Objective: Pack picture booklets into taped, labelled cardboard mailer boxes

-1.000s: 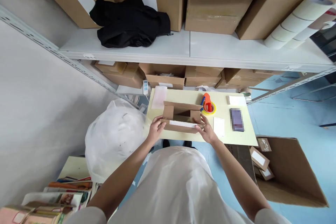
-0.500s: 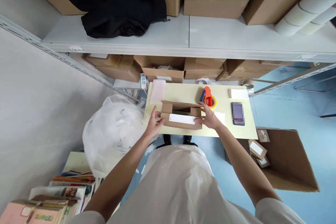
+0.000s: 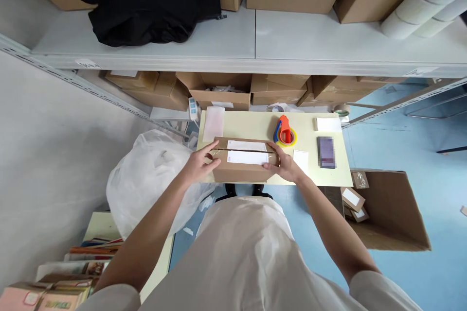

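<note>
A brown cardboard box (image 3: 239, 173) sits at the front edge of the pale table (image 3: 251, 122). Its two top flaps are folded down and almost meet, leaving a narrow dark slit between them. A white label strip lies on each flap along that slit. My left hand (image 3: 199, 163) grips the box's left end with thumb and fingers. At the right end my right hand (image 3: 287, 166) holds it, thumb on the near side and fingers over the far corner. Beyond the right hand lies an orange and blue tape dispenser (image 3: 284, 129) with a yellow-rimmed roll.
A phone (image 3: 326, 152) and a small white paper (image 3: 301, 160) lie right of the box; a pale sheet (image 3: 214, 124) lies far left. A large carton (image 3: 396, 209) holding small boxes stands right, a white plastic bag (image 3: 146, 180) left. A shelf (image 3: 233, 64) crosses above the table's back.
The box's flaps, standing open before, are now folded down over its top. Both hands remain at the box's ends. The whole view has shifted slightly.
</note>
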`<state>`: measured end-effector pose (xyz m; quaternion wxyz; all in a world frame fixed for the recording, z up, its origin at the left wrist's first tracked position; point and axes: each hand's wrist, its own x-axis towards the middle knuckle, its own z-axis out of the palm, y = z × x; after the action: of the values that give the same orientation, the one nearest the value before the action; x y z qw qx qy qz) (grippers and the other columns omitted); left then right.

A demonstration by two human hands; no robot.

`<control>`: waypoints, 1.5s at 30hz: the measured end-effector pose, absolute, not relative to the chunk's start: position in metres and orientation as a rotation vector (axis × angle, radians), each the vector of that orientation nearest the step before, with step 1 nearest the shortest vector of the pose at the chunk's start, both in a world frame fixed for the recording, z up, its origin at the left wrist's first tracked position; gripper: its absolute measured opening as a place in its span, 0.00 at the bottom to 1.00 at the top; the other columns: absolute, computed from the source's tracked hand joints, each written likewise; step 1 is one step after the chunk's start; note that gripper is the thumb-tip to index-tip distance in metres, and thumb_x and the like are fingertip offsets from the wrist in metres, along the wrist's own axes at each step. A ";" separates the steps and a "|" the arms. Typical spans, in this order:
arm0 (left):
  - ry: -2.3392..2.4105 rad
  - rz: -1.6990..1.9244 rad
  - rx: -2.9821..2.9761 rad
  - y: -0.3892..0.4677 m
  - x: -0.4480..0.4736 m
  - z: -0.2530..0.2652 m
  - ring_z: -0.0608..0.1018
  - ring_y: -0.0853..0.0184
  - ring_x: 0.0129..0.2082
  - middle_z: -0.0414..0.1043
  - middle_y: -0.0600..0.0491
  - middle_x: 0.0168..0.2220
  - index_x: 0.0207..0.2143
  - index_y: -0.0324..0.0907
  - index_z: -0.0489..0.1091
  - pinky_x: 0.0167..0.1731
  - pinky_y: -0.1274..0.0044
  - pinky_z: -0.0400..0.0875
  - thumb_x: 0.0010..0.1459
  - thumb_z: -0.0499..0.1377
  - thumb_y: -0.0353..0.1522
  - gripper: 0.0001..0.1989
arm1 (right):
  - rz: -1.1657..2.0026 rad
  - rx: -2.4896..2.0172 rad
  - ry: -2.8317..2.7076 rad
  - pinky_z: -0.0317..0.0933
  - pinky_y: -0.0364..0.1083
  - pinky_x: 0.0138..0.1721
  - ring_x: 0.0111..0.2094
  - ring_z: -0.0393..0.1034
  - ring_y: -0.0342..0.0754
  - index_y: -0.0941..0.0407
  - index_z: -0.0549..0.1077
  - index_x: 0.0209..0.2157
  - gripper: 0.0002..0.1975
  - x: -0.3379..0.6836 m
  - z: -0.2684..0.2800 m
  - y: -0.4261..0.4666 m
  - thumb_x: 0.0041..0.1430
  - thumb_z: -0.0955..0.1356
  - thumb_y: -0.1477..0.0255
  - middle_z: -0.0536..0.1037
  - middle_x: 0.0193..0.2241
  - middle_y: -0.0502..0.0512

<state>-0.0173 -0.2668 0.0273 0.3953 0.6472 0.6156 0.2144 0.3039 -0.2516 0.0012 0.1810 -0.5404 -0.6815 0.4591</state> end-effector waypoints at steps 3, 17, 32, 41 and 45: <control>1.575 0.495 1.636 -0.256 -0.019 0.030 0.75 0.70 0.30 0.74 0.48 0.48 0.59 0.43 0.63 0.38 0.76 0.73 0.53 0.59 0.40 0.31 | 1.339 -1.573 -1.911 0.69 0.50 0.41 0.39 0.74 0.51 0.49 0.58 0.61 0.35 0.303 0.003 -0.242 0.54 0.68 0.55 0.73 0.51 0.56; 1.539 0.690 1.601 -0.250 -0.004 -0.020 0.76 0.68 0.39 0.69 0.45 0.55 0.61 0.40 0.60 0.35 0.78 0.76 0.56 0.55 0.39 0.30 | 0.976 -1.589 -2.008 0.70 0.53 0.44 0.48 0.71 0.58 0.54 0.56 0.63 0.38 0.304 -0.026 -0.235 0.54 0.67 0.55 0.68 0.57 0.61; 1.589 0.530 2.103 -0.267 0.025 -0.024 0.48 0.49 0.67 0.42 0.41 0.68 0.64 0.39 0.53 0.60 0.53 0.51 0.60 0.51 0.30 0.29 | 0.858 -1.725 -1.934 0.67 0.56 0.48 0.50 0.71 0.58 0.54 0.57 0.63 0.36 0.307 -0.036 -0.275 0.55 0.67 0.57 0.71 0.54 0.62; 1.615 0.540 1.932 -0.272 0.041 -0.031 0.51 0.51 0.66 0.28 0.40 0.69 0.67 0.41 0.41 0.56 0.65 0.63 0.65 0.46 0.39 0.31 | 0.894 -1.696 -1.907 0.64 0.56 0.53 0.59 0.62 0.58 0.51 0.61 0.60 0.33 0.306 -0.035 -0.267 0.53 0.69 0.60 0.70 0.55 0.59; 1.676 0.559 1.941 -0.298 0.054 -0.039 0.51 0.49 0.66 0.26 0.36 0.68 0.67 0.39 0.40 0.53 0.65 0.66 0.65 0.46 0.38 0.32 | 0.954 -1.684 -1.921 0.63 0.56 0.55 0.61 0.58 0.57 0.51 0.63 0.59 0.33 0.314 -0.043 -0.269 0.51 0.70 0.64 0.69 0.56 0.59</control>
<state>0.0535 -0.2979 -0.0389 0.2557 0.7149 0.6173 0.2061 0.3137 -0.2690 -0.0434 0.2059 -0.6043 -0.6894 0.3424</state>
